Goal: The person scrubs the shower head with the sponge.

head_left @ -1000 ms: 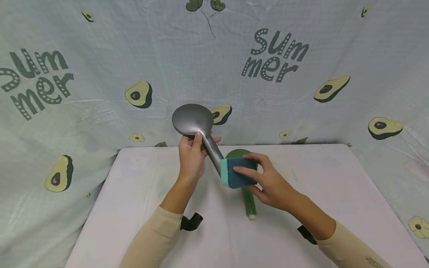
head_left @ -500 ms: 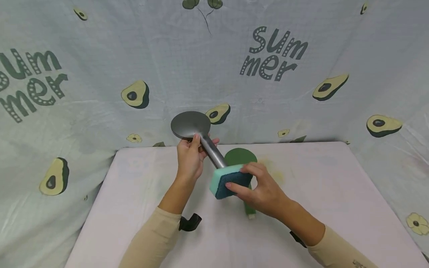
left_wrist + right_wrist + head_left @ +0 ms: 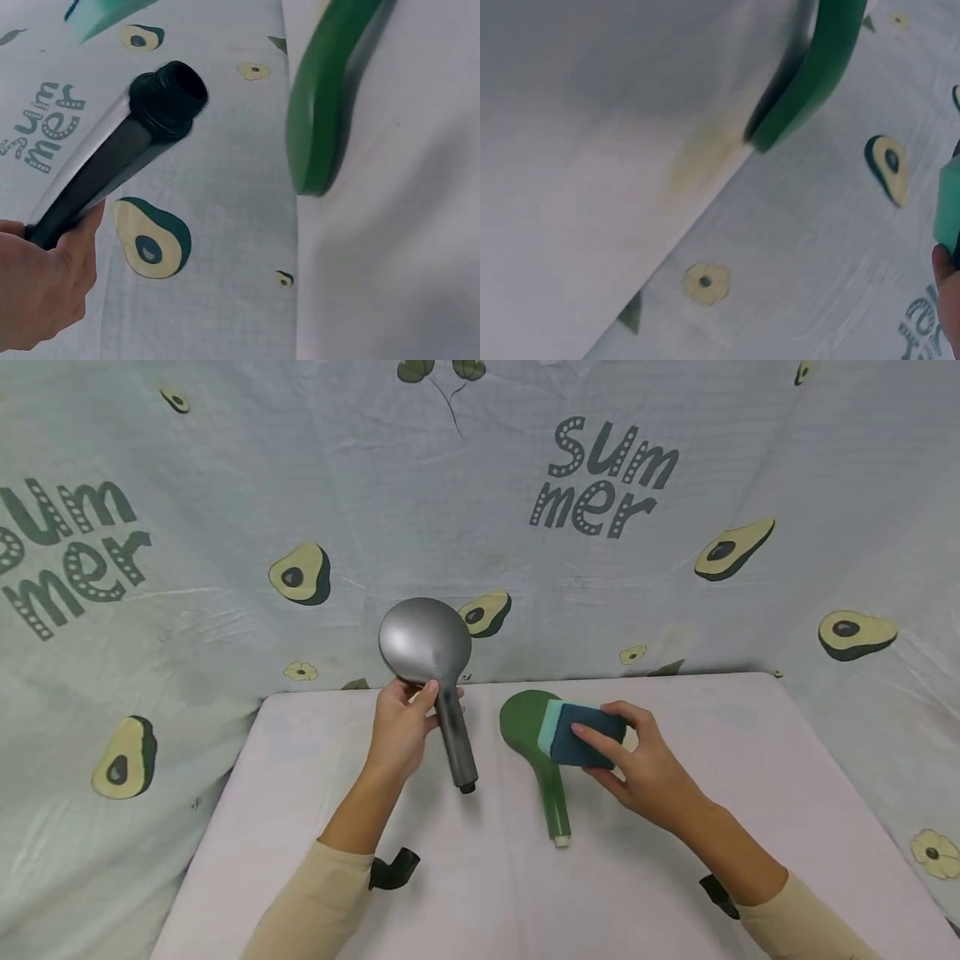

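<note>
My left hand [image 3: 401, 731] grips a silver shower head [image 3: 427, 643] by the top of its handle, round face up, handle end hanging above the table; the left wrist view shows the dark handle [image 3: 112, 150] running into my left hand [image 3: 41, 289]. My right hand [image 3: 637, 760] holds a sponge [image 3: 577, 731], teal on one side and dark blue on the other, over the head of a green shower head [image 3: 536, 739] that lies flat on the table. A green rim [image 3: 810, 82] and a sliver of the sponge [image 3: 949, 206] show in the right wrist view.
The table [image 3: 480, 877] has a pale pink top with a faint yellowish stain [image 3: 697, 154] near its back edge. An avocado-print cloth [image 3: 225, 510] hangs behind and at both sides. Black wrist straps [image 3: 393, 868] sit on both cream sleeves.
The sponge has left the silver handle and moved right, over the green shower head. My left hand has swung the silver shower head more upright and slightly left.
</note>
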